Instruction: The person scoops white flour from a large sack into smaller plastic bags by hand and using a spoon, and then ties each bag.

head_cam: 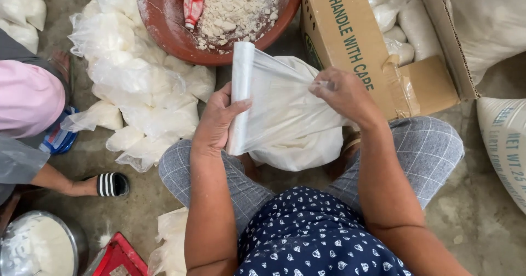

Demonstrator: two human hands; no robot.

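Here we are pinching the mouth of an empty clear plastic bag (pixel 285 103) with our right hand (pixel 342 92) while our left hand (pixel 216 122) is clasping its rolled edge, above our knees, many filled bags (pixel 142 98) already lying aside.

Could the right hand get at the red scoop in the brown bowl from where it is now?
Probably yes. The red scoop lies open in the brown bowl, with nothing covering it. But the right hand is pinching the clear plastic bag, which the left hand also holds, so it must let go first.
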